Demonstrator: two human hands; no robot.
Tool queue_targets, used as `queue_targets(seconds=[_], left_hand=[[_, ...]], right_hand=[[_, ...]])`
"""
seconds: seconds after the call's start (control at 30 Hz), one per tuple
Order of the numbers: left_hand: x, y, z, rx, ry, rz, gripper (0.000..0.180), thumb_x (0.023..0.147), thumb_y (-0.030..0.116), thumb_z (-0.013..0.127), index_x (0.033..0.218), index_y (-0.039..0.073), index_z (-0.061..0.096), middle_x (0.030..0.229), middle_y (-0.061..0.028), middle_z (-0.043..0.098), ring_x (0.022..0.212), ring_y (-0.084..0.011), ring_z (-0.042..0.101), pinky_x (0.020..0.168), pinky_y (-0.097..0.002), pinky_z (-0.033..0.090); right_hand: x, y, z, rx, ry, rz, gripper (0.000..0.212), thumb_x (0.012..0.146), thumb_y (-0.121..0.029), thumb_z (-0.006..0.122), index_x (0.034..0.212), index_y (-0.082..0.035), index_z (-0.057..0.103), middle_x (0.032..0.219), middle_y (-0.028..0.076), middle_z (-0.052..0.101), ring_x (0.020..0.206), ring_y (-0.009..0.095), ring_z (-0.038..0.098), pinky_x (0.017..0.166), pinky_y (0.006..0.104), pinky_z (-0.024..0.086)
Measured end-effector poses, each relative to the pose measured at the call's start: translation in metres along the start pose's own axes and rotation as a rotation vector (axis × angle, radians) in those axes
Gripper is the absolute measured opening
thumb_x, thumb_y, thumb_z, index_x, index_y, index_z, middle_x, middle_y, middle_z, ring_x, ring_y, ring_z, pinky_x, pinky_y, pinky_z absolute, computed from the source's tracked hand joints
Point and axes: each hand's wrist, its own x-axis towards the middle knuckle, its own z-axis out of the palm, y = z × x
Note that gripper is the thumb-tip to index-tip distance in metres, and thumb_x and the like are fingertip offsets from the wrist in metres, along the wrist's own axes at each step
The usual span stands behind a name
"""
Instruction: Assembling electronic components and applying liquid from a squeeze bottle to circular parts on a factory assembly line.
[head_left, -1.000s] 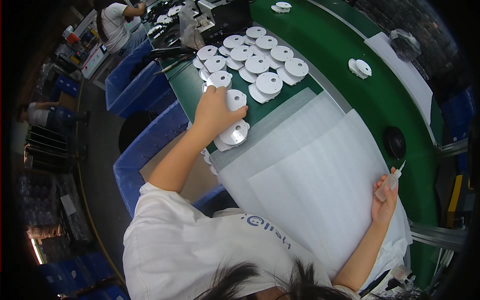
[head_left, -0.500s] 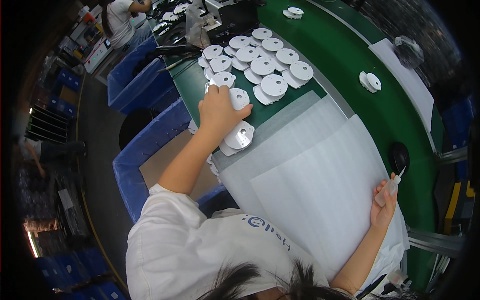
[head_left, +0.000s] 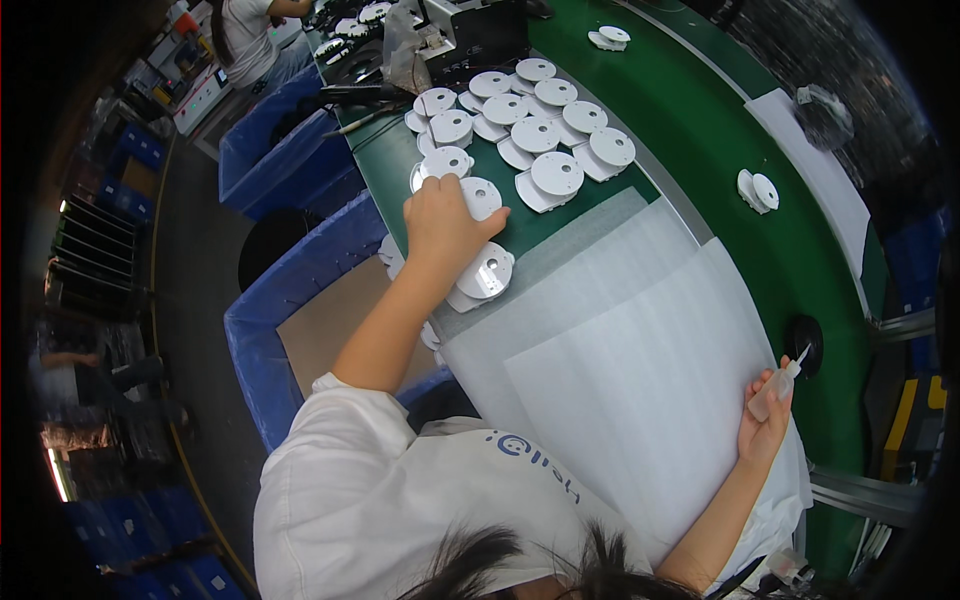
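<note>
My left hand (head_left: 443, 225) is closed around a white plastic piece with a round disc (head_left: 481, 198) on the green bench. The thumb lies along the disc's near edge, and the other fingertips are hidden behind the hand. Close by are another white disc piece (head_left: 487, 271) near the paper and one (head_left: 447, 161) just beyond my fingers. Several more disc pieces (head_left: 557, 174) stand in rows farther back. Out to the right, my right hand (head_left: 762, 425) holds a small translucent squeeze bottle (head_left: 772, 393), its thin nozzle pointing up and away.
White sheets (head_left: 640, 330) cover the near bench. A green conveyor (head_left: 690, 130) runs along the right, carrying disc pieces (head_left: 758, 190) and a black oval object (head_left: 805, 345). Left of the bench stand blue-lined bins (head_left: 250, 330). A black device (head_left: 480, 40) sits at the back; another person (head_left: 245, 45) works beyond.
The white pieces and black oval object on the conveyor have shifted toward me. The view has moved slightly. Both hands keep nearly the same place and hold.
</note>
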Motion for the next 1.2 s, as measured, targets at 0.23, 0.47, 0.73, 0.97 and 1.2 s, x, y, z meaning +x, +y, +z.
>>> queue_targets(seconds=[0.23, 0.47, 0.73, 0.97, 1.2], left_hand=[[0.000, -0.007, -0.005, -0.020, -0.053, -0.131, 0.056, 0.057, 0.043, 0.070, 0.082, -0.005, 0.057, 0.082, -0.0201, 0.051, 0.077, -0.0319, 0.051, 0.069, -0.0408, 0.041], [-0.004, -0.007, -0.007, -0.047, -0.034, -0.132, 0.063, 0.059, 0.047, 0.068, 0.099, -0.001, 0.058, 0.093, -0.0224, 0.048, 0.093, -0.0329, 0.046, 0.082, -0.0526, 0.033], [-0.005, -0.007, -0.009, -0.038, -0.106, -0.035, 0.062, 0.057, 0.043, 0.069, 0.100, 0.001, 0.057, 0.094, -0.0185, 0.049, 0.088, -0.0333, 0.051, 0.090, -0.0527, 0.030], [-0.002, 0.008, -0.010, -0.260, -0.168, -0.033, 0.058, 0.057, 0.035, 0.071, 0.101, 0.000, 0.055, 0.091, -0.0161, 0.049, 0.082, -0.0295, 0.054, 0.067, -0.0354, 0.046], [-0.005, 0.014, -0.005, -0.250, -0.124, 0.161, 0.060, 0.057, 0.031, 0.071, 0.104, 0.000, 0.051, 0.089, -0.0151, 0.050, 0.079, -0.0289, 0.053, 0.068, -0.0368, 0.044]], right_hand=[[0.001, 0.001, -0.001, 0.003, -0.022, -0.012, 0.059, 0.076, -0.010, 0.056, 0.128, -0.005, 0.030, 0.097, 0.006, 0.046, 0.083, 0.011, 0.047, 0.077, 0.0232, 0.038], [0.000, -0.001, 0.000, 0.003, -0.028, -0.017, 0.059, 0.075, -0.011, 0.057, 0.128, -0.004, 0.029, 0.096, 0.005, 0.046, 0.082, 0.011, 0.047, 0.077, 0.0231, 0.038], [0.002, 0.000, 0.003, 0.001, -0.005, -0.009, 0.061, 0.074, -0.011, 0.058, 0.127, -0.004, 0.030, 0.096, 0.005, 0.047, 0.082, 0.011, 0.047, 0.076, 0.0230, 0.038], [0.000, -0.001, 0.002, -0.003, -0.002, -0.013, 0.061, 0.074, -0.011, 0.058, 0.127, -0.004, 0.030, 0.095, 0.006, 0.047, 0.081, 0.011, 0.047, 0.075, 0.0229, 0.038], [0.000, -0.001, 0.003, -0.008, -0.001, -0.015, 0.060, 0.074, -0.011, 0.058, 0.127, -0.004, 0.030, 0.096, 0.006, 0.047, 0.081, 0.011, 0.047, 0.076, 0.0231, 0.038]])
